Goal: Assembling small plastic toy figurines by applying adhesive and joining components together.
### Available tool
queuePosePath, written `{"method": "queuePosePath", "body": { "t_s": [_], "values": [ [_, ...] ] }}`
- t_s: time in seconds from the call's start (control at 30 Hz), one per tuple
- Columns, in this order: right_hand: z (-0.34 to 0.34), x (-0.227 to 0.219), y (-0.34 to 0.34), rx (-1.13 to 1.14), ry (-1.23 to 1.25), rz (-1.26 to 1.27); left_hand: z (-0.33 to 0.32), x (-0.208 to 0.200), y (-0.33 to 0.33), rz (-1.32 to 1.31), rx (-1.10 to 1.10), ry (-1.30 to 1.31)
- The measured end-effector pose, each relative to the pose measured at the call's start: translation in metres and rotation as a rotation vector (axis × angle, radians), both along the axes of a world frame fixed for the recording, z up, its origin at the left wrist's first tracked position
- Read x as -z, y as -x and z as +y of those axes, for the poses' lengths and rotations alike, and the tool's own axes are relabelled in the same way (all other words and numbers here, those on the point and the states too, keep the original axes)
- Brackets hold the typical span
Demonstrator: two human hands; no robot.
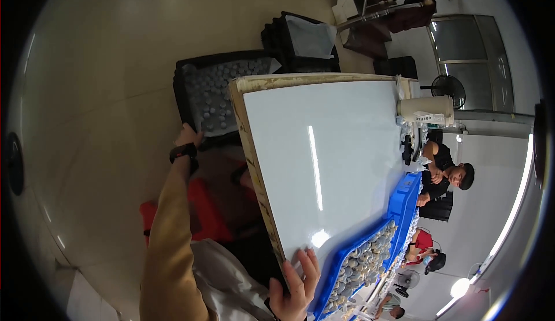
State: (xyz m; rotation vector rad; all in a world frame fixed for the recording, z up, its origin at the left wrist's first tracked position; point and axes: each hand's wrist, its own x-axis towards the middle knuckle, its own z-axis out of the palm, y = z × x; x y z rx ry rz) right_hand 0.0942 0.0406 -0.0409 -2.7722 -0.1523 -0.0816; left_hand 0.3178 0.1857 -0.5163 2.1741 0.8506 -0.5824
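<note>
My left hand (189, 136), with a dark band at the wrist, reaches down beside the table. Its fingers are closed on the near rim of a black crate (181, 98), which stands low by the table's side. Many small round pieces (222, 81) lie in it on a pale liner. My right hand (298, 286) holds nothing; its fingers are spread and rest on the edge of the white tabletop (347, 142). Close to that hand is a blue tray (329, 277) full of rounded grey and tan pieces (361, 260).
More black crates (283, 38) are stacked past the first one, with a white sheet on top. A red stool (202, 208) stands below the table edge. A beige paper cup (425, 110) sits at the table's far end. Other people (442, 165) work along the table's far side.
</note>
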Motion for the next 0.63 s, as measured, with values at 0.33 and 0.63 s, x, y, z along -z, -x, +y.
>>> {"method": "queuePosePath", "body": {
  "t_s": [0.33,0.63],
  "values": [
    [0.009,-0.008,-0.027,0.062,-0.019,-0.005,0.057,-0.024,0.040,0.032,-0.001,0.121],
    [-0.004,0.016,-0.015,-0.046,0.149,-0.125,0.126,0.017,0.140,-0.033,-0.025,-0.014]
  ]
}}
